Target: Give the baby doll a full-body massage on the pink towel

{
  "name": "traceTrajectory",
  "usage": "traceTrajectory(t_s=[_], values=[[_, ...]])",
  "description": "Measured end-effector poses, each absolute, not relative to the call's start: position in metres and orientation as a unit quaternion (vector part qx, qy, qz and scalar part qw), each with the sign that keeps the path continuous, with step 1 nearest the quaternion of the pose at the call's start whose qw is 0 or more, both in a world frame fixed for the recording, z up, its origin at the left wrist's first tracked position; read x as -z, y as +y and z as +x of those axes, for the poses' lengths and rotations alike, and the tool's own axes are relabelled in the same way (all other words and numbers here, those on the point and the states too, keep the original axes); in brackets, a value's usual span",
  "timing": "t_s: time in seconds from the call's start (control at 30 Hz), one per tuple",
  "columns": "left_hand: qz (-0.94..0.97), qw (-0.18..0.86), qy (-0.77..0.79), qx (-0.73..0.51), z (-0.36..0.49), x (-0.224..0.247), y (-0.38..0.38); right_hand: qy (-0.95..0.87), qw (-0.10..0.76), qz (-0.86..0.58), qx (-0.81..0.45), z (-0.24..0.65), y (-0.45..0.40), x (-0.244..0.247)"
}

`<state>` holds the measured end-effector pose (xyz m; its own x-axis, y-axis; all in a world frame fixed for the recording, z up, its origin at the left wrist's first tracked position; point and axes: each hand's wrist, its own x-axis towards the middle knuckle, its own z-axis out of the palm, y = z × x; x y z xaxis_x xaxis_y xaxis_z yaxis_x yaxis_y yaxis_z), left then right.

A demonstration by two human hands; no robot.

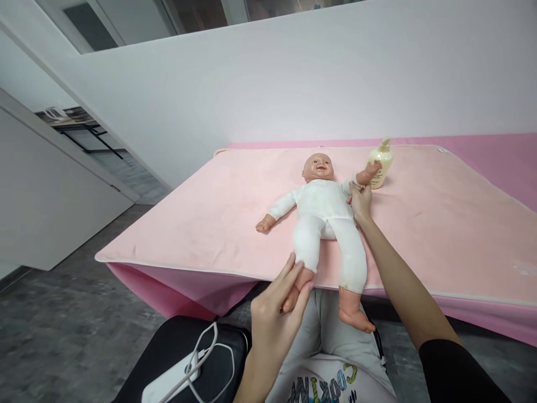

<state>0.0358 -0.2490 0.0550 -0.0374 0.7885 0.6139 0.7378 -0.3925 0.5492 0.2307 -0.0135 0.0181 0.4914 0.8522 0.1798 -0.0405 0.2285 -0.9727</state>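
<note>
A baby doll [322,198] with a white cloth body lies face up on the pink mat [201,212], its feet hanging past the near edge. My left hand [279,302] is wrapped round the doll's lower leg and foot on the left side of the view. With fingers closed, my right hand [361,200] holds the doll's raised arm on the right side, near the wrist. Just behind that arm stands a pale yellow pump bottle [382,165], partly hidden by the doll's hand.
A white wall [293,78] rises behind the table. Below the near edge, a black seat [176,341] holds a white power strip [176,379] with a looped cable. A white door [54,190] is at the left.
</note>
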Motion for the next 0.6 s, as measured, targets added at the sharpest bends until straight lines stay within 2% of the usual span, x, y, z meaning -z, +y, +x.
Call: traceTrajectory(t_s=[0.17,0.37,0.47,0.6], values=[[0.675,0.090,0.575,-0.453,0.039,-0.017,-0.265,-0.276,0.712,-0.525,-0.376,0.234,-0.012,-0.021],[0.661,-0.018,0.533,-0.528,0.041,-0.061,-0.222,-0.395,0.703,-0.469,-0.360,0.232,-0.016,-0.031],[0.691,-0.014,0.528,-0.493,0.046,-0.078,-0.169,-0.525,0.638,-0.449,-0.341,0.229,-0.020,-0.031],[0.714,0.040,0.541,-0.442,0.057,-0.068,-0.108,-0.680,0.520,-0.459,-0.236,0.229,-0.025,-0.027]])
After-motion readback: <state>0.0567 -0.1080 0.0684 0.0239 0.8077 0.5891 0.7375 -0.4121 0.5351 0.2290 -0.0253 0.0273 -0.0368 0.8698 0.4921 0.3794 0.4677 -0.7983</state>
